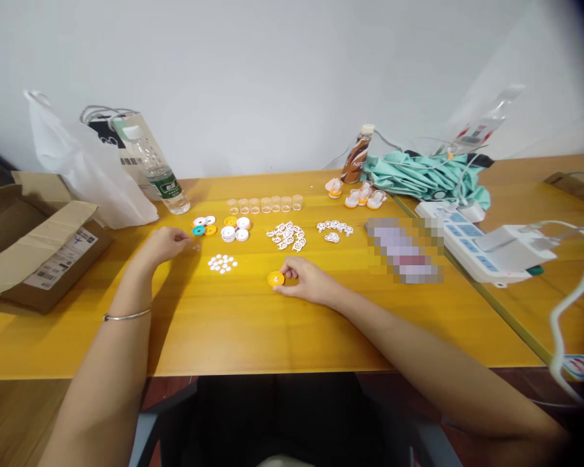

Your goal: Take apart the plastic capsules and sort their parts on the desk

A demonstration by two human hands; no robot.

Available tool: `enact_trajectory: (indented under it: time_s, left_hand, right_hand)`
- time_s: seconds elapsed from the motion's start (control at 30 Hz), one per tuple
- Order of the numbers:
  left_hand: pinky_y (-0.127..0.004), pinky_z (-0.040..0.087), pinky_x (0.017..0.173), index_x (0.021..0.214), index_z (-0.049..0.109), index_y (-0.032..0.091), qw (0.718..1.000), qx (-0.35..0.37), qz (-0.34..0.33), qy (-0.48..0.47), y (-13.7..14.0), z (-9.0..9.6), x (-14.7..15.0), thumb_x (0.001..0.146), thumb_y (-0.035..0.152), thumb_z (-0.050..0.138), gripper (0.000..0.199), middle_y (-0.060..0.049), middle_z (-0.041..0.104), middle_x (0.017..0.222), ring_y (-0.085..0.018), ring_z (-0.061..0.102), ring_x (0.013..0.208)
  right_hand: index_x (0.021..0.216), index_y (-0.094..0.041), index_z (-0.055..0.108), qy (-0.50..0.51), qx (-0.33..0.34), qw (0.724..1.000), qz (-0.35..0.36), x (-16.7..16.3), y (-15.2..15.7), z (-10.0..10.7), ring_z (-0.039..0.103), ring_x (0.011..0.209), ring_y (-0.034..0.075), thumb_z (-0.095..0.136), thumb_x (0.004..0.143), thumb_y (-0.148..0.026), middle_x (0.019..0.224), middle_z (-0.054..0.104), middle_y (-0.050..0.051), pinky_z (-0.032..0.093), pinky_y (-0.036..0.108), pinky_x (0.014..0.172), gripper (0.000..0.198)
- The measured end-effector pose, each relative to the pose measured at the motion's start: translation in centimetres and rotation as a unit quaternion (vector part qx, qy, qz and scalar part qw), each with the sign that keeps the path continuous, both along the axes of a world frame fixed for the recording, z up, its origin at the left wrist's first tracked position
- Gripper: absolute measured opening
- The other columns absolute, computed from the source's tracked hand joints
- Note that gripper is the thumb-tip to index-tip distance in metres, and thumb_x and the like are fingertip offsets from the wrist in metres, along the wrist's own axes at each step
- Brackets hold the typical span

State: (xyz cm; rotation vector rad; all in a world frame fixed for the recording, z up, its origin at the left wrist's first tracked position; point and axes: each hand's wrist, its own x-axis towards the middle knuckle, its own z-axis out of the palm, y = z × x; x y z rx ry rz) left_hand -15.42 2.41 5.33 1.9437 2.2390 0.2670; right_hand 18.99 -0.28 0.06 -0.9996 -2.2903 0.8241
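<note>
My right hand [305, 280] grips a round yellow cap [273, 279] with a white piece at its centre, between thumb and fingers just above the table. On the left, my left hand [168, 243] is closed in a pinch; whatever its fingertips hold, if anything, is too small to make out. Beside those fingertips lie a few tiny clear pieces [196, 247]. Several white discs [222, 263] are spread between my hands. Behind them sit round caps in white, orange and teal [198, 230], and a second group in white and yellow [228, 233].
Clear cups [265, 205] stand in a row at the back. White openwork parts [288, 236] lie in the middle. A cardboard box [39, 246] and water bottle [165, 178] stand left. Rightward are a brown bottle [357, 155], green cloth [418, 175] and power strip [472, 243].
</note>
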Motion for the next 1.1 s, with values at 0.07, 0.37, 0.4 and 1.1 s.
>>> enact_trajectory:
  time_s: [0.07,0.37,0.4,1.1]
  left_hand:
    - [-0.022,0.043,0.06,0.077,0.067,0.018,1.0,-0.003,-0.015,-0.009,0.03,-0.19,-0.11,0.067,0.031,0.055,0.02,-0.003,0.07,0.079,-0.018,0.062,0.072]
    - [-0.023,0.045,0.063,0.074,0.067,0.02,0.998,-0.024,-0.045,-0.03,0.1,-0.48,-0.06,0.063,0.033,0.061,0.018,-0.002,0.07,0.079,-0.018,0.063,0.074]
    - [-0.023,0.045,0.063,0.074,0.067,0.02,0.998,-0.022,-0.046,-0.029,0.1,-0.45,-0.01,0.063,0.034,0.061,0.019,-0.002,0.07,0.079,-0.018,0.063,0.074]
    - [-0.022,0.04,0.058,0.075,0.068,0.018,1.0,0.007,-0.022,0.007,0.1,-0.31,0.27,0.067,0.038,0.056,0.025,-0.002,0.07,0.077,-0.018,0.061,0.07]
  right_hand:
    - [0.074,-0.018,0.05,-0.001,0.0,1.0,-0.001,0.0,0.0,0.02,0.049,0.064,0.011,0.067,0.067,-0.032,0.072,0.054,0.0,0.038,0.024,0.06,0.023]
    - [0.074,-0.018,0.05,0.002,-0.005,1.0,0.0,-0.01,-0.05,0.07,0.049,0.065,0.011,0.067,0.067,-0.03,0.072,0.054,-0.001,0.038,0.023,0.06,0.022]
    - [0.074,-0.018,0.05,0.002,-0.006,1.0,0.0,-0.01,-0.07,0.1,0.049,0.065,0.011,0.067,0.067,-0.03,0.072,0.054,-0.001,0.038,0.023,0.06,0.022]
    - [0.074,-0.018,0.05,-0.001,-0.005,1.0,-0.003,0.0,-0.06,0.11,0.049,0.065,0.012,0.067,0.067,-0.032,0.073,0.054,0.0,0.039,0.023,0.061,0.023]
